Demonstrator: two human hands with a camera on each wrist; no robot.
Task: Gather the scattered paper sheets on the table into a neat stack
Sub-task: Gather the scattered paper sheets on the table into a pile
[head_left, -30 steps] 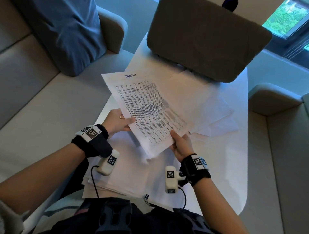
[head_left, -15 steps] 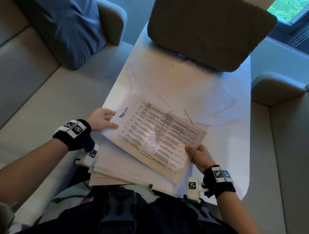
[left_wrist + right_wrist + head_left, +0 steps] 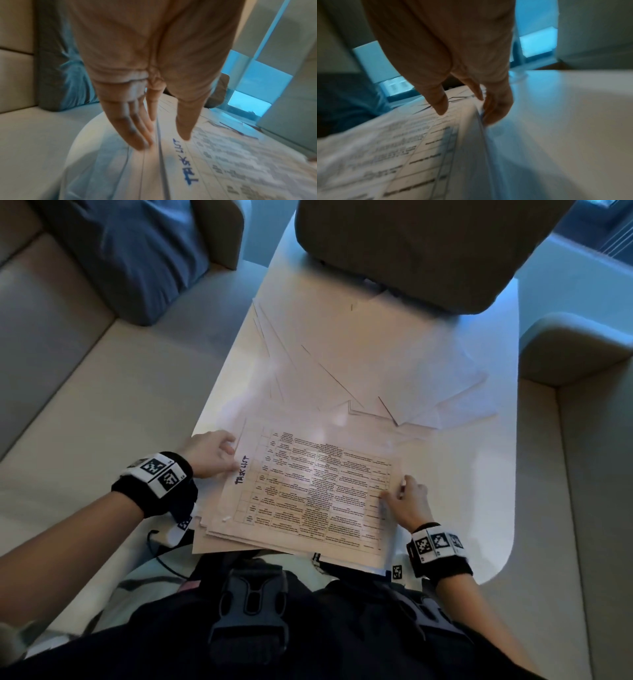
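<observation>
1. The printed sheet (image 3: 310, 491) headed "TASK LIST" lies on top of the stack (image 3: 219, 537) at the near end of the counter (image 3: 479, 491). Its long axis runs left to right between the two hands.
2. The left hand (image 3: 210, 453) sits at the sheet's left short edge. Its fingers (image 3: 137, 129) are nearly straight and only a little apart, tips on the paper beside the handwritten heading; they grip nothing.
3. The right hand (image 3: 406, 501) sits at the opposite short edge, with the thumb (image 3: 439, 102) on top of the sheet. The right fingers (image 3: 496, 108) curl over the stack's edge, so this hand seems to pinch the paper lightly, though blur makes that uncertain.
4. The lower sheets jut out past the printed sheet on the left and near sides, so the stack is not yet square. My guess is that both hands must press inward along the long axis.
5. The loose sheets (image 3: 394, 371) still to be gathered lie fanned beyond the stack, further from the person. Neither hand looks clearly closer to them.
6. A brown cushion (image 3: 428, 251) covers the counter's far end and overlaps the farthest sheets, which could hamper pulling them free.
7. A blue cushion (image 3: 144, 251) on the sofa lies far left of the stack, out of the way.
</observation>
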